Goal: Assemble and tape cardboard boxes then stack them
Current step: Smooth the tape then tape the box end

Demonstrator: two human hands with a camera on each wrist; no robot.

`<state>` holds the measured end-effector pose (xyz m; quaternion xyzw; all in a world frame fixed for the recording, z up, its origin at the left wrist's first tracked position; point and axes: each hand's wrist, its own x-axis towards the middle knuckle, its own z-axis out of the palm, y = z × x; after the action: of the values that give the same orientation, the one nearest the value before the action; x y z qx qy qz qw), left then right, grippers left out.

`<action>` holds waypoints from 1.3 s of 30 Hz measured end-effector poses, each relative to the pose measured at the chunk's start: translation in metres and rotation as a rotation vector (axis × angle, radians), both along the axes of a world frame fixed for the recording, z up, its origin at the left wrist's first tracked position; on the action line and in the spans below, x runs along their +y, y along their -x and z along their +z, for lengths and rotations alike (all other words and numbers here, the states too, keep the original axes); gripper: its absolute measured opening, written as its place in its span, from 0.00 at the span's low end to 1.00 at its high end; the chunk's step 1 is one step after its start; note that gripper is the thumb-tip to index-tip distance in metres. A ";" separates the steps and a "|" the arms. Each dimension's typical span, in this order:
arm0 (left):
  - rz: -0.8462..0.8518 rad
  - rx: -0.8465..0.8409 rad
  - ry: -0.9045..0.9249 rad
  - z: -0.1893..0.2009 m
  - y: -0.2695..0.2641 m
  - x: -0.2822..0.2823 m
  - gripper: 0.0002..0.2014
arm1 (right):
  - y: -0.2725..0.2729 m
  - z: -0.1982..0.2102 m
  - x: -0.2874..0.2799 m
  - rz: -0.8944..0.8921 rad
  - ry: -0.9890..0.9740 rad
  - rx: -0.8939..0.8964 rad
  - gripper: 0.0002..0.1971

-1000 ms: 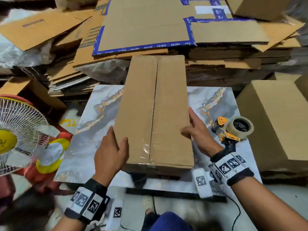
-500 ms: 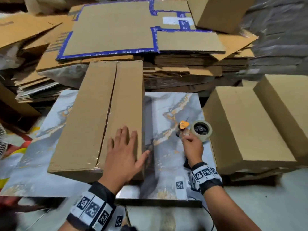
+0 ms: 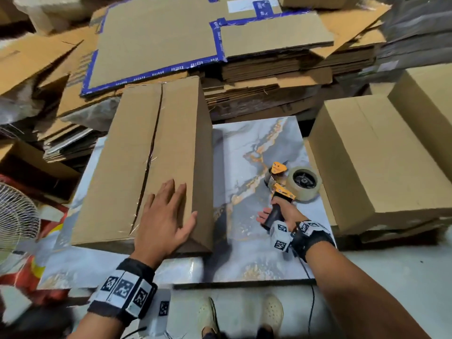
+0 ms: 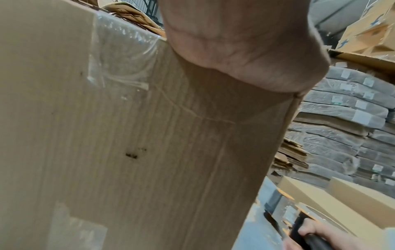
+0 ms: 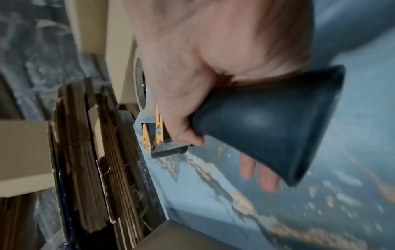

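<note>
1. The table (image 3: 247,152) is largely covered by the box (image 3: 137,152), which lies under the left fingers; its far end is hidden.
2. The left hand (image 3: 163,216) is laid flat, fingers spread, as it was half a second ago.
3. The tape gun (image 3: 281,189) handle is now gripped by the right hand (image 3: 281,214), which was earlier only reaching for it; its fingertips are blurred.

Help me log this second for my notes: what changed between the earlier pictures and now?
The right hand left the box, reached to the tape dispenser and now grips its handle. The left hand moved from the box's left edge onto its top, flat. The box shifted left on the table. The dispenser remains on the table.
</note>
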<state>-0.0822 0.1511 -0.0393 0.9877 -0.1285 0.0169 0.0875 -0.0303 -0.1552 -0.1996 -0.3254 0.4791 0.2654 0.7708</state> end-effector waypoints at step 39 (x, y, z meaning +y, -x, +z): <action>0.604 0.849 2.354 0.050 0.012 0.126 0.03 | 0.100 0.255 0.228 0.848 1.033 -1.006 0.18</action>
<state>-0.0945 0.2769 0.0104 0.2341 0.2290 -0.1755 0.9284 -0.1306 0.0723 0.0558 -0.8699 -0.0237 0.1030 0.4817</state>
